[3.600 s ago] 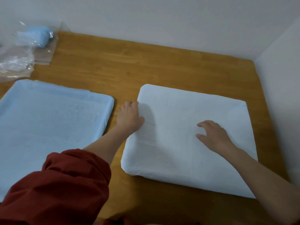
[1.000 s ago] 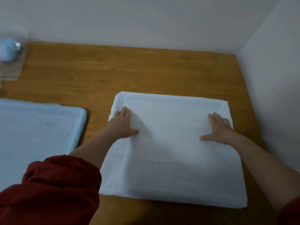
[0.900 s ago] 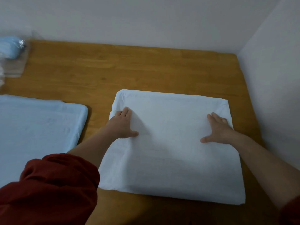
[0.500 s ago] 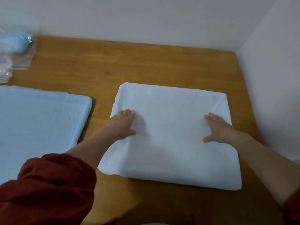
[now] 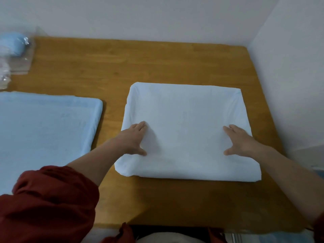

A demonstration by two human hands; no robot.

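A folded white towel [image 5: 185, 120] lies flat on the wooden table [image 5: 98, 71], right of centre. My left hand [image 5: 135, 139] presses flat on its left side, fingers straight and thumb spread. On the towel's right side my right hand [image 5: 240, 140] lies flat too, fingers pointing away from me. Neither hand grips the cloth. A red sleeve [image 5: 49, 204] covers my left upper arm.
A folded light blue towel [image 5: 43, 127] lies on the table's left part, apart from the white one. Clear plastic bags [image 5: 14, 53], one holding something blue, sit at the far left corner. White walls close off the back and the right side.
Both hands have slid along the white towel toward me, from its far half to its near half, still flat. The towel stays in place.
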